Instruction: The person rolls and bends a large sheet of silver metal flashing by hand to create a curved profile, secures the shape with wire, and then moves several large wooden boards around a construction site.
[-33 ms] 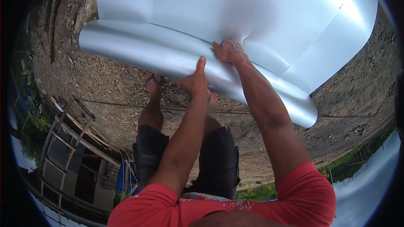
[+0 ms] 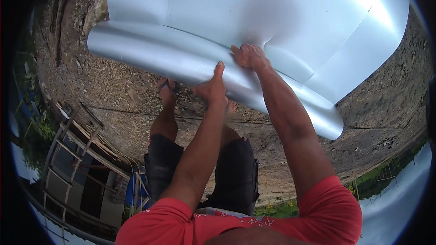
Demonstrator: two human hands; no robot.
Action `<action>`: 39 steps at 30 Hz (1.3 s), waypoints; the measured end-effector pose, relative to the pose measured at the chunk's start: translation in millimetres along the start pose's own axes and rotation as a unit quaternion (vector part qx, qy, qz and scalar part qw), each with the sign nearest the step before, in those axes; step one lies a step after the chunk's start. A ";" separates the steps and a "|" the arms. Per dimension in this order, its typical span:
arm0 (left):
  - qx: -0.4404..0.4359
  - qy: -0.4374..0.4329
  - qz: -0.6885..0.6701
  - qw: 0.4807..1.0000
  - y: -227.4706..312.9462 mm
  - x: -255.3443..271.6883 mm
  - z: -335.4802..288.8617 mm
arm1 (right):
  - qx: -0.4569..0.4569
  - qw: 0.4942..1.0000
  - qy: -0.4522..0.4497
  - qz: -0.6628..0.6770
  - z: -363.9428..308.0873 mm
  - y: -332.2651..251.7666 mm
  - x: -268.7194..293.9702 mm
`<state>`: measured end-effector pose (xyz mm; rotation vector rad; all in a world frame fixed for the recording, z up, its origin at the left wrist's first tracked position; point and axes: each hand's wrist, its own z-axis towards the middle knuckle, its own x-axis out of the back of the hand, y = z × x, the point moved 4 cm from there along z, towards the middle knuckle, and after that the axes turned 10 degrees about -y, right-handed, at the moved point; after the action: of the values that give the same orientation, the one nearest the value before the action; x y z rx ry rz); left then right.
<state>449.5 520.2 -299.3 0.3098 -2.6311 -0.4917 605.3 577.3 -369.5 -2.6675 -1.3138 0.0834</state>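
Note:
A large silvery metal sheet (image 2: 209, 0) lies spread out, its near side rolled into a long tube (image 2: 136, 47) that slants down to the right. My left hand (image 2: 212, 87) holds the tube from its near side, thumb up against the curved face and fingers tucked underneath, mostly hidden. My right hand (image 2: 250, 55) is curled over the top of the tube by the seam where the roll meets the flat sheet. Its thumb points left, and its fingers grip the sheet's edge there. Just beyond that hand the flat sheet shows a small crease.
Stony bare ground (image 2: 122, 81) surrounds the sheet. A thin dark line (image 2: 190, 118) runs across the ground near my sandalled foot (image 2: 166, 85). At lower left stand a wooden pole frame (image 2: 68, 154) and a blue container (image 2: 132, 190). Green plants grow behind.

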 end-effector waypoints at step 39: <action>0.143 -0.019 0.338 0.930 89.7 -109.6 -29.2 | 0.114 0.897 0.356 -0.236 -124.6 62.7 -44.4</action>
<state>547.0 625.6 -281.8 -0.5199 -2.6183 0.1199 642.5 489.1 -258.8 -1.8159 -1.4913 -0.6836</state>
